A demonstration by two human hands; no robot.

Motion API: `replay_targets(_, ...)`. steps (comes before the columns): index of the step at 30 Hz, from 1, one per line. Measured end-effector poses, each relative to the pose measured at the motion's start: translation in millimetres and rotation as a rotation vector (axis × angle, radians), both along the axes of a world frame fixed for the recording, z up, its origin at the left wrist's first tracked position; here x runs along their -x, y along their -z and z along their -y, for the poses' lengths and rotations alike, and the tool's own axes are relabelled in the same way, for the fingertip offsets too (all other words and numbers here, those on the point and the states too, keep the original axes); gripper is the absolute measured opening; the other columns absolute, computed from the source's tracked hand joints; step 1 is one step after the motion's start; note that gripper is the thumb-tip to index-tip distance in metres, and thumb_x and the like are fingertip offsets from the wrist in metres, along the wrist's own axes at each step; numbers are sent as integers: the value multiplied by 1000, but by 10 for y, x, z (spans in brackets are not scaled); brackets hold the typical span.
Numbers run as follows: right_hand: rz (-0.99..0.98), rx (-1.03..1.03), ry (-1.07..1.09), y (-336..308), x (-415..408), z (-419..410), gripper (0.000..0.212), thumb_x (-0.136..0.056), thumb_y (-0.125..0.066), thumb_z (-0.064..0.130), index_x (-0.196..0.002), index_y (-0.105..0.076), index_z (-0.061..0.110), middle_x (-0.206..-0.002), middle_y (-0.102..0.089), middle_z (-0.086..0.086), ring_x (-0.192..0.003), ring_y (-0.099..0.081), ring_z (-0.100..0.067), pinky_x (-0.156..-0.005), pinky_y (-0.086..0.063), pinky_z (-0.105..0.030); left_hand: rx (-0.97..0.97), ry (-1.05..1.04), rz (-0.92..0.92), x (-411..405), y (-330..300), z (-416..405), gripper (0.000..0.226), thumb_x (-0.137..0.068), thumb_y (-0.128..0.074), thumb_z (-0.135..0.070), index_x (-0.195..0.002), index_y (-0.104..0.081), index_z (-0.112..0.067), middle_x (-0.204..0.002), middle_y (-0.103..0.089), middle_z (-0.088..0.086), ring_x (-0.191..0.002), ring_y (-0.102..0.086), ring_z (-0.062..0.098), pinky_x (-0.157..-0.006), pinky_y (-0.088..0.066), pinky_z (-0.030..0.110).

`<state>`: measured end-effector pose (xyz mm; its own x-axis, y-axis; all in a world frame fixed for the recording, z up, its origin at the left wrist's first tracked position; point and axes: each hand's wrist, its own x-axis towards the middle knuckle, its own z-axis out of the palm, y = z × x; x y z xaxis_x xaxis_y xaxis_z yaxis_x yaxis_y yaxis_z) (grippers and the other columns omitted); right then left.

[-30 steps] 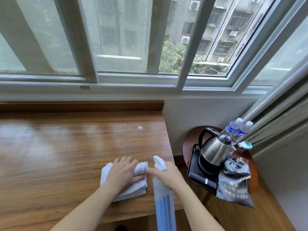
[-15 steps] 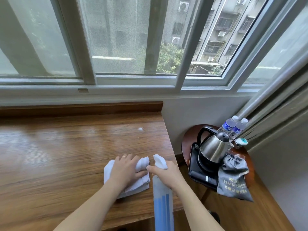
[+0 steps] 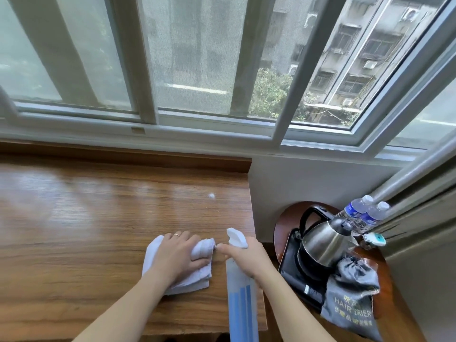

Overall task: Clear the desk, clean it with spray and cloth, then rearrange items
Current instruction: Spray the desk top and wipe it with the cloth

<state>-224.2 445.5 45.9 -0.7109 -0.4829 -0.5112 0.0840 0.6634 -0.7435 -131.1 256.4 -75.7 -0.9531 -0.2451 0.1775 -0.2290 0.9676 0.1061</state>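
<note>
While on desk, cloth underhand.

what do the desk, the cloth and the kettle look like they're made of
Desk: wood or wood-look laminate, glossy; grain lines and window glare. Cloth: white terry-like fabric; soft folded layers. Kettle: brushed stainless steel body with reflections; handle looks like black plastic.

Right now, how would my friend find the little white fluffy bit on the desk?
Start at the wooden desk under the window. Go toward its far right corner, beyond the left hand resting on the white cloth. The white fluff speck lies there alone on bare wood, far smaller than the cloth and touching nothing.
</note>
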Motion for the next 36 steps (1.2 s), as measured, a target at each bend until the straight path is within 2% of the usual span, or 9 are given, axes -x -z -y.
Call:
replay_targets(5,50,-13,-9,48,139,-9,67,-63,-72,65,-101,-71,9,-83,-66,2,-79,-60,-13,-71,-47,-31,-18,-33,40,-24,13,-6,52,-67,-51,-79,-90,-64,-34,-83,-59,-12,-80,-59,16,-70,-44,32)
replay_targets(9,82,-5,-44,104,197,46,55,-61,-74,64,-88,-71,17,-86,-72,4,-83,-67,-13,-74,-52,-32,-17,-41,64,7,-1,-5,52,-66,-53,-79,-89,-64,-34,-81,-58,-12,-77,-58,16,-69,-44,33)
replay_targets(14,75,-7,-43,111,274,162,36,-66,-75,57,-64,-57,26,-68,-56,10,-64,-51,-9,-61,-40,-26,6,-16,58,43,-16,14,51,-64,-53,-79,-83,-64,-33,-74,-56,-12,-69,-57,16,-63,-44,32)
replay_targets(17,78,-13,-32,111,327,221,38,-64,-74,56,-71,-59,22,-71,-59,5,-66,-53,-10,-63,-41,-28,10,7,48,55,5,28,50,-64,-54,-78,-82,-63,-32,-74,-56,-11,-70,-58,16,-62,-44,33)
replay_targets(20,76,-26,-15,130,388,284,48,-60,-72,61,-81,-70,19,-86,-74,3,-80,-67,-13,-68,-46,-27,13,28,36,94,13,57,49,-62,-56,-78,-79,-62,-32,-73,-54,-11,-69,-57,16,-61,-42,33)
replay_targets(24,84,0,0,161,452,357,53,-63,-71,62,-82,-71,12,-77,-68,7,-74,-60,-9,-70,-45,-28,26,56,25,184,24,91,49,-62,-56,-78,-77,-61,-31,-71,-53,-11,-66,-56,16,-59,-38,32)
replay_targets(29,106,-4,65,194,508,426,57,-57,-71,67,-90,-72,20,-93,-75,2,-83,-65,-12,-70,-48,-26,37,91,22,389,38,188,50,-65,-53,-77,-79,-62,-30,-74,-55,-9,-70,-58,18,-60,-40,33)
replay_targets(32,77,-4,5,156,533,457,43,-60,-67,66,-81,-72,29,-93,-74,2,-87,-66,-16,-76,-52,-34,38,95,17,577,26,278,51,-66,-52,-78,-81,-64,-30,-75,-56,-8,-70,-58,19,-60,-39,33)
replay_targets(36,65,-6,-40,106,546,499,52,-59,-65,69,-88,-72,27,-91,-75,3,-91,-68,-16,-82,-54,-39,11,40,26,865,8,410,56,-68,-48,-79,-77,-63,-26,-73,-57,-5,-69,-59,22,-59,-40,34)
